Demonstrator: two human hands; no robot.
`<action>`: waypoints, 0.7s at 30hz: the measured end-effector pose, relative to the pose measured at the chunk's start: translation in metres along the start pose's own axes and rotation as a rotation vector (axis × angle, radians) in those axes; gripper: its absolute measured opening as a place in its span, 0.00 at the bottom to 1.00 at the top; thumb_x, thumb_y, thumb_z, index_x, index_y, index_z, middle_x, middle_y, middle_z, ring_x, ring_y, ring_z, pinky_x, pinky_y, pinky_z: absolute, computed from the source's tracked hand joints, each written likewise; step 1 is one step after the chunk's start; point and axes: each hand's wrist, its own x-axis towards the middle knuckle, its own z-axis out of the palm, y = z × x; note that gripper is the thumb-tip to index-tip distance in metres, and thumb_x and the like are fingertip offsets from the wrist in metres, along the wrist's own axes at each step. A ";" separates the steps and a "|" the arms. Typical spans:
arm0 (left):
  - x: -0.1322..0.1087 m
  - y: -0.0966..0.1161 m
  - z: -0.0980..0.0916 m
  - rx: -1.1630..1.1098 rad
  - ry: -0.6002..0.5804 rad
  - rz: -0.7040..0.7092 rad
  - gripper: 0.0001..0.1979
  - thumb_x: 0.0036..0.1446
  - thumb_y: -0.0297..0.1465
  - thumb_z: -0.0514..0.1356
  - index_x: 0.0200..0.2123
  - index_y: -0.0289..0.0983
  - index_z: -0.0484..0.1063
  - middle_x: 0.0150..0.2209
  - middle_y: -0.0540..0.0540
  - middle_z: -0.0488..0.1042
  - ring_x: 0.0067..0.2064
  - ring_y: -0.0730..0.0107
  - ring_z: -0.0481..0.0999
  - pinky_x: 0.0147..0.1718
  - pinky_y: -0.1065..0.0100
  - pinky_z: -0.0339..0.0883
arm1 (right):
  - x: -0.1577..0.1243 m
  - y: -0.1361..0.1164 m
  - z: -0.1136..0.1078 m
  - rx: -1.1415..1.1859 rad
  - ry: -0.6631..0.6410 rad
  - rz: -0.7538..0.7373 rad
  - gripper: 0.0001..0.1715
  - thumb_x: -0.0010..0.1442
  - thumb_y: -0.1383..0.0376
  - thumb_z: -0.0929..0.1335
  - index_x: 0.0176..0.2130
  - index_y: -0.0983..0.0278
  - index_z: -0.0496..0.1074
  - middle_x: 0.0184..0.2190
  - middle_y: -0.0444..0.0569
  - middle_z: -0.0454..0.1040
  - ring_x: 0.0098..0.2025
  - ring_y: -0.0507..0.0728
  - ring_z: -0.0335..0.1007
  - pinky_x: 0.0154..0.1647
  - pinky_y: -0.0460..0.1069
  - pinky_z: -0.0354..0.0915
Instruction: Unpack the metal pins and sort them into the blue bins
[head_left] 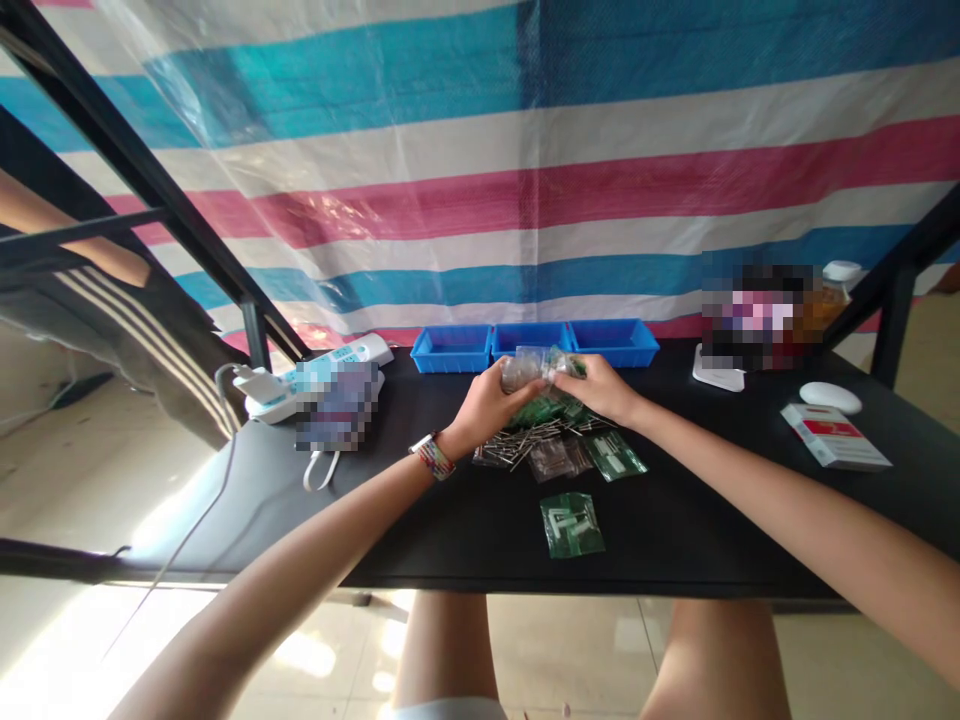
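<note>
Above a pile in the middle of the black table, my left hand [484, 405] is closed on clear plastic bags [525, 368]. My right hand [606, 388] meets it from the other side, its fingers closed on the same crinkled plastic; some green shows by its fingertips. What the bags contain is too small to make out. Beneath both hands lie loose thin metal pins or screws [517, 440] and more small bags. A green-tinted bag with pale pieces [616, 455] rests at the pile's right edge. Nearer me, another green bag [572, 525] lies flat with white pieces inside.
Three joined blue bins [454, 350] stand behind the pile against the striped sheet. To the left are a power strip [330, 375], a blurred-out device and a cable. On the right sit a white-and-red box [834, 437], a white mouse [830, 398] and a bottle. Another person stands far left.
</note>
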 end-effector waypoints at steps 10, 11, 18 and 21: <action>0.009 0.029 -0.010 -0.454 -0.047 -0.265 0.27 0.54 0.50 0.73 0.45 0.33 0.80 0.41 0.42 0.84 0.36 0.67 0.80 0.32 0.70 0.75 | 0.011 -0.036 0.005 0.254 0.038 0.299 0.21 0.51 0.53 0.81 0.35 0.65 0.78 0.27 0.46 0.80 0.30 0.56 0.76 0.32 0.50 0.73; 0.008 0.033 -0.012 -0.473 -0.062 -0.328 0.28 0.55 0.51 0.73 0.46 0.34 0.80 0.41 0.42 0.84 0.35 0.68 0.80 0.29 0.71 0.74 | 0.012 -0.042 0.005 0.255 0.044 0.362 0.20 0.53 0.54 0.80 0.36 0.65 0.78 0.27 0.47 0.80 0.29 0.56 0.76 0.30 0.49 0.74; 0.003 0.035 -0.021 -0.465 -0.155 -0.528 0.28 0.55 0.51 0.74 0.50 0.37 0.79 0.43 0.43 0.83 0.36 0.67 0.80 0.28 0.71 0.76 | 0.012 -0.058 0.003 0.156 -0.024 0.591 0.13 0.59 0.60 0.79 0.36 0.66 0.78 0.27 0.50 0.81 0.28 0.56 0.77 0.28 0.52 0.81; -0.001 0.019 -0.022 -0.261 -0.182 -0.383 0.27 0.54 0.49 0.73 0.49 0.36 0.79 0.41 0.43 0.84 0.35 0.64 0.81 0.28 0.70 0.75 | 0.007 -0.052 0.003 0.032 -0.128 0.599 0.12 0.60 0.60 0.78 0.36 0.66 0.78 0.27 0.51 0.81 0.26 0.56 0.77 0.26 0.51 0.80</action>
